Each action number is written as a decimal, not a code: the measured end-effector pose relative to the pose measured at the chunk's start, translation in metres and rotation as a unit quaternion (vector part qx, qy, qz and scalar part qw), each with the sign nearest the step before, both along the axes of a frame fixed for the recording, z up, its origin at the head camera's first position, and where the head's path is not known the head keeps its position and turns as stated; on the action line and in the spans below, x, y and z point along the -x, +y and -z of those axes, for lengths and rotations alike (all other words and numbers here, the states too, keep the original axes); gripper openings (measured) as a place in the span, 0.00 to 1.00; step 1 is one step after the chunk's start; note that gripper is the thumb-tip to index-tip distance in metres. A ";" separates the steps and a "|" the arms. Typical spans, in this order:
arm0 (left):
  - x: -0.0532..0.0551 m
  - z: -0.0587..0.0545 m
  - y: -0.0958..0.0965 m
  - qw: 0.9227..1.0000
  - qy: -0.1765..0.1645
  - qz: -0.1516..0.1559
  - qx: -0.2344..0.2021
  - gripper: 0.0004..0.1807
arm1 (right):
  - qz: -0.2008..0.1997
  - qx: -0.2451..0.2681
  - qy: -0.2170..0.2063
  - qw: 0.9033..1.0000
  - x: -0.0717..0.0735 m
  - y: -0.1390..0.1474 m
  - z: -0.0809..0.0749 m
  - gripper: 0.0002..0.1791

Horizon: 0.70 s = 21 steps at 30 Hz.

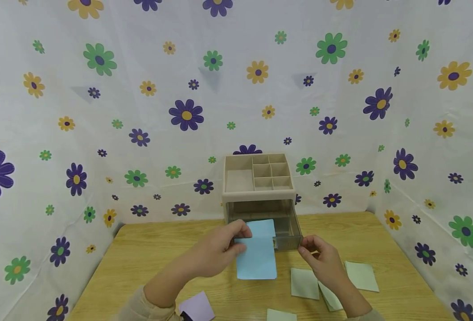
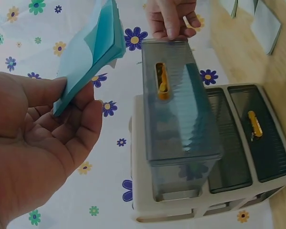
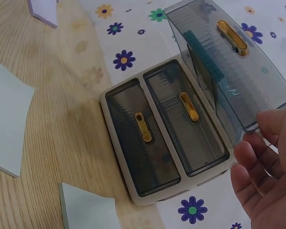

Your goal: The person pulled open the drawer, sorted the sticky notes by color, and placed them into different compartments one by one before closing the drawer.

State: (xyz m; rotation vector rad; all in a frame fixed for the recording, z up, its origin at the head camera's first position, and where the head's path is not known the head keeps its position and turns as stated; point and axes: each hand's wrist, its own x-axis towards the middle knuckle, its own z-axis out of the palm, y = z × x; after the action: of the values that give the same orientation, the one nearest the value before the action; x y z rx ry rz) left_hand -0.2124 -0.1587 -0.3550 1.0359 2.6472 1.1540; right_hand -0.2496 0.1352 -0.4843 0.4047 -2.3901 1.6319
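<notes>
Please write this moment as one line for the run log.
left hand: pinches blue pad | right hand: holds corner of open top drawer | two lower drawers: closed | table: pale green pads, purple pad

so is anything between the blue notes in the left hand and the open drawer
Nothing visible blocks the blue notes; the open drawer is pulled out, uncovered on top, though a teal item shows inside through its front.

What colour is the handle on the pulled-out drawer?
Gold. That drawer handle shows best in the right wrist view.
</notes>
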 end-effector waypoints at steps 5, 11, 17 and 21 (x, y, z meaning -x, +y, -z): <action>0.015 -0.014 0.005 0.999 0.034 0.003 -0.012 0.08 | 0.002 -0.002 -0.008 1.000 0.000 0.000 0.001 0.05; 0.036 -0.025 0.010 0.999 0.046 -0.016 0.004 0.08 | 0.015 -0.019 -0.011 1.000 -0.006 -0.004 -0.009 0.03; 0.063 -0.027 0.014 0.998 0.044 -0.042 0.023 0.08 | 0.012 -0.022 -0.010 1.000 -0.016 -0.009 -0.027 0.03; 0.079 -0.024 0.017 0.997 0.035 -0.068 0.034 0.07 | 0.006 -0.012 0.001 1.000 -0.006 -0.004 -0.010 0.03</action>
State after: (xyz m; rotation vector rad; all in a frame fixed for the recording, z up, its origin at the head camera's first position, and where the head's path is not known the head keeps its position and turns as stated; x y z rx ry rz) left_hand -0.2915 -0.1414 -0.3310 0.9143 2.8287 1.0595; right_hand -0.2432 0.1311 -0.4743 0.3946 -2.4078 1.5995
